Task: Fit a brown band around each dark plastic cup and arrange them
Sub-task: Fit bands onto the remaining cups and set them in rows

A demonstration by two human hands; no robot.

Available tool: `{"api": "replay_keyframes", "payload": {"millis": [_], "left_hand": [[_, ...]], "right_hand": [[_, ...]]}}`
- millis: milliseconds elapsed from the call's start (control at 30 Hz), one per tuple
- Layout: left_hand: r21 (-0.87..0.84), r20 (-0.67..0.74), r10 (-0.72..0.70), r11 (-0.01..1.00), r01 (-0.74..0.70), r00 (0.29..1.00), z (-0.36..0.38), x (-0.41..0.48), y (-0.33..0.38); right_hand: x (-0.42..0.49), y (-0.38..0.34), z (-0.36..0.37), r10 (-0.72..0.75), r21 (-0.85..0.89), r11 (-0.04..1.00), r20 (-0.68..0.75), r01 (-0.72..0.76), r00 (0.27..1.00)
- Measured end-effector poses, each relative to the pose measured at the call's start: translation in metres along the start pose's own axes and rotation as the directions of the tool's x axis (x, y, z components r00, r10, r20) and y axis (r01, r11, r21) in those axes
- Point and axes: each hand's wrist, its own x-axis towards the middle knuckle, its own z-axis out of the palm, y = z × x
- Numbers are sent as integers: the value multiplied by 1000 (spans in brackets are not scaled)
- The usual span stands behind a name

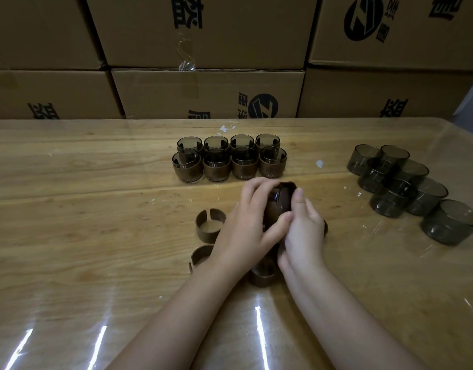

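Dark plastic cup is held tipped above the table, just in front of the banded rows; left grip and right grip both curl round it. Spreading the split of the brown band evenly and sliding it on level should seat it squarely.

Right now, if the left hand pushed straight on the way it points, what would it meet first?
Beyond the cup the left hand grips, probably the front row's right-end banded cup; depth is unclear.
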Motion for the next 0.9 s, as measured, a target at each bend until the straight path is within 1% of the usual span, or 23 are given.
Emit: {"api": "replay_keyframes", "payload": {"millis": [33,100,200,267,333,400,433,533,600,667,800,900], "left_hand": [[3,1,9,1000,-9,1000,0,0,0],[-47,-10,-8,999,8,1000,0,1,0],[-199,-61,-102,976,89,993,-1,2,-5],[-359,-72,-220,916,180,973,-3,2,-7],[-506,-49,-317,825,250,947,-5,5,-7],[-646,-44,-361,721,249,932,-7,7,-7],[-689,-45,-375,682,243,926,-8,8,-8],[-751,-25,-399,613,246,916,-10,11,-9],[-808,14,-424,529,260,906,-11,12,-10],[-831,49,-432,483,277,900,-12,13,-12],[-826,42,-466,481,293,884,-13,13,-14],[-819,37,-476,489,299,879,-13,13,-15]], "right_hand": [[0,0,0,0,3,1000,8,0,1000],[1,-2,0,4,-4,1000,46,-3,999],[4,-10,0,29,-14,1000,140,-27,990],[6,-15,-2,46,-33,999,202,-40,978],[10,-18,-5,54,-87,996,252,-33,966],[12,-21,-7,63,-153,988,321,-14,945],[13,-22,-9,73,-177,984,362,-8,929],[14,-24,-11,90,-225,974,431,10,898],[16,-24,-10,88,-225,974,433,13,897],[17,-22,-10,84,-222,975,420,12,904],[19,-20,-11,97,-223,975,395,-8,913],[18,-19,-9,76,-195,981,365,-4,928]]}}
